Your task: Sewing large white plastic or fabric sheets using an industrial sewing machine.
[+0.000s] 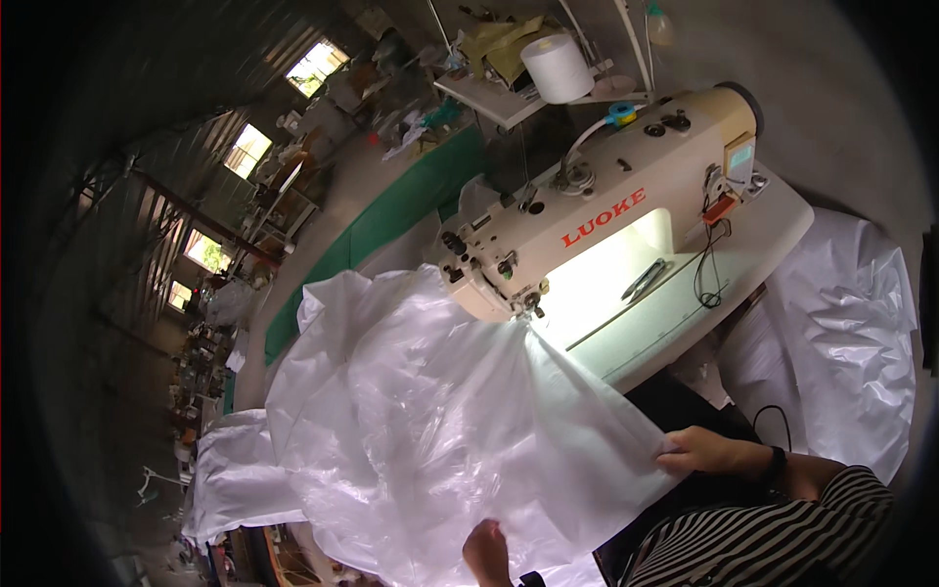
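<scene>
- Under the head of the sewing machine, the white sheet gathers in folds at the presser foot; the part directly beneath is hidden.
- Along the left, the workshop is dark and blurred, and the lower edge cuts off some of the sheet.
- Behind the machine, a shelf bears a cone of white thread; a small metal tool lies on the machine's bed.
- The right hand pinches the sheet's right edge, fingers pressed together.
- The left hand is at the sheet's near part, fingers curled; I cannot tell whether they grip it.
</scene>
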